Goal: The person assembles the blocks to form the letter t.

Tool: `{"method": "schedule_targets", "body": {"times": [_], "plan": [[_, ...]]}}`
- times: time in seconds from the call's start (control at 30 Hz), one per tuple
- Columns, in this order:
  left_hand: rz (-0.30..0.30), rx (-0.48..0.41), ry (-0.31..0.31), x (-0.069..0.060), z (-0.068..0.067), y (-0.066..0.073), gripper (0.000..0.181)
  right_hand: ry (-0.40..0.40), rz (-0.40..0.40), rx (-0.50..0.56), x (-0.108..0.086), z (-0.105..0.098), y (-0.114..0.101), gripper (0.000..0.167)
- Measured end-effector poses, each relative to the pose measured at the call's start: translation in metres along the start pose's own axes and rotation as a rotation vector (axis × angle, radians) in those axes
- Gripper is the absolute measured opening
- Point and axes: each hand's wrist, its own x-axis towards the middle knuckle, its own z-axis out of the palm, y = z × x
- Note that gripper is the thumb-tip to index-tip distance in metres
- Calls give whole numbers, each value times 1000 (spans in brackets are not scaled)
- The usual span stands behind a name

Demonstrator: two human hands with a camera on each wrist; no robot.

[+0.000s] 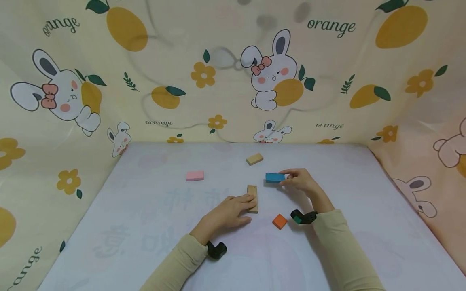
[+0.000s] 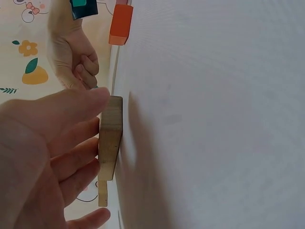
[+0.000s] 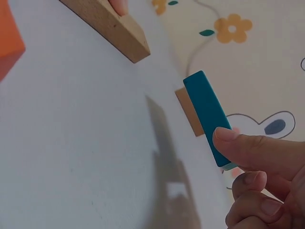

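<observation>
My right hand (image 1: 300, 180) pinches one end of a blue block (image 1: 274, 178) between thumb and fingers. In the right wrist view the blue block (image 3: 207, 117) is held above the table, its shadow cast below. My left hand (image 1: 227, 212) rests its fingertips on a long plain wooden block (image 1: 252, 199), which lies lengthwise away from me. The thumb is apart from that block in the head view. In the left wrist view the fingers lie along the far side of the wooden block (image 2: 110, 136). An orange block (image 1: 280, 221) lies between the two forearms.
A pink block (image 1: 195, 176) lies left of the hands, and another plain wooden block (image 1: 254, 159) sits near the table's back edge. The white table (image 1: 145, 222) meets a cloth wall (image 1: 225, 44) printed with rabbits and oranges.
</observation>
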Motion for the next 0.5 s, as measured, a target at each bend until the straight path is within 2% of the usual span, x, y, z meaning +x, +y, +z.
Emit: {"method": "schedule_targets", "body": {"times": [0.27,0.5], "plan": [[9,23,14,1,2,-2,54,-17,6,29,3,6,-2,52],[6,16,13,1,3,-1,54,-27,42,41,5,12,-5,52]]}}
